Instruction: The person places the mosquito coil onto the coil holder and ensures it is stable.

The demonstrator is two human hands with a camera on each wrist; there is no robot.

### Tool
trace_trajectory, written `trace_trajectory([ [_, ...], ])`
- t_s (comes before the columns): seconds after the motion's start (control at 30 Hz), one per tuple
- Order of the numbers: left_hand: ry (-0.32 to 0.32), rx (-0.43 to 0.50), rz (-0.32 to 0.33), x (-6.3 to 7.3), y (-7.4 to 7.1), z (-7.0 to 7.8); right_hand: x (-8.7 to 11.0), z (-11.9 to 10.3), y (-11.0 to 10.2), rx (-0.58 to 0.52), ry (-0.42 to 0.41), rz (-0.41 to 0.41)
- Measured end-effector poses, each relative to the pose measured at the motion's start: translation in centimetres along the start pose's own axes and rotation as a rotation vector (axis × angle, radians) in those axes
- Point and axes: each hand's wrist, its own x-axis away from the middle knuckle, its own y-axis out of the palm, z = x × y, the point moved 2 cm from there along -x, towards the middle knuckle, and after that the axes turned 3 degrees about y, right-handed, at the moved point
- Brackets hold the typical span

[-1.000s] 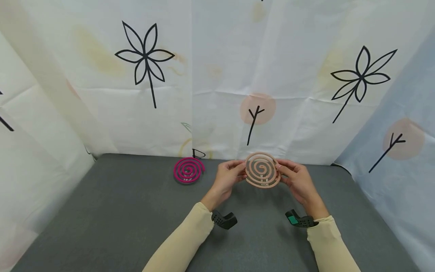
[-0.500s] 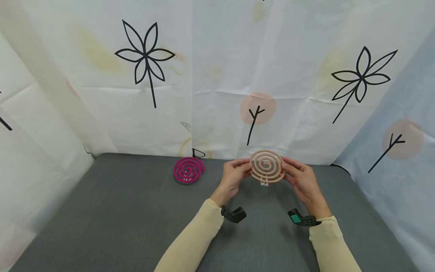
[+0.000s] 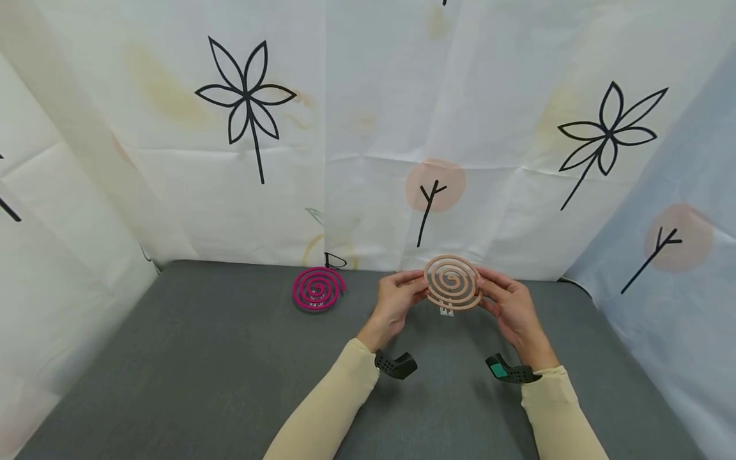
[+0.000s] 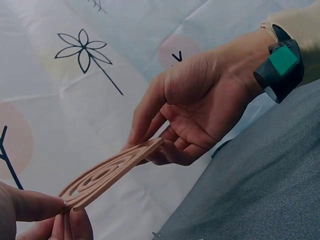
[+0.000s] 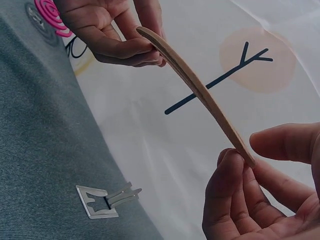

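A tan mosquito coil point(image 3: 452, 278) is held up near the back of the table, tilted, between both hands. My left hand point(image 3: 395, 305) pinches its left edge, thumb on top and fingers below. At the opposite edge my right hand point(image 3: 514, 312) holds it; the right wrist view has the right thumb close to the edge and fingertips beneath. That view also shows the coil edge-on point(image 5: 202, 92), slightly bowed. Below it a metal coil stand point(image 5: 97, 202) with an upturned tab lies on the table, apart from the coil and partly hidden by it in the head view.
To the left, a pink mosquito coil point(image 3: 317, 291) sits over another metal stand on the dark grey table point(image 3: 201, 358). A white printed cloth point(image 3: 368, 128) hangs along the back and sides, close behind the coils.
Both hands have shifted the tan coil slightly right and up, so part of the metal stand now shows below its front edge. Over the last half second they hardly move.
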Motion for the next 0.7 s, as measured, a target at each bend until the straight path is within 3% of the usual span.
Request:
trace_trajectory([
  [0.37,-0.011,0.002,0.002,-0.1,-0.22,-0.18,0.0,0.39,-0.15,0.059,0.014,-0.003],
  [0.7,-0.056,0.068,-0.017,-0.31,-0.5,-0.84,-0.11,0.78,-0.44,0.078,0.04,0.001],
])
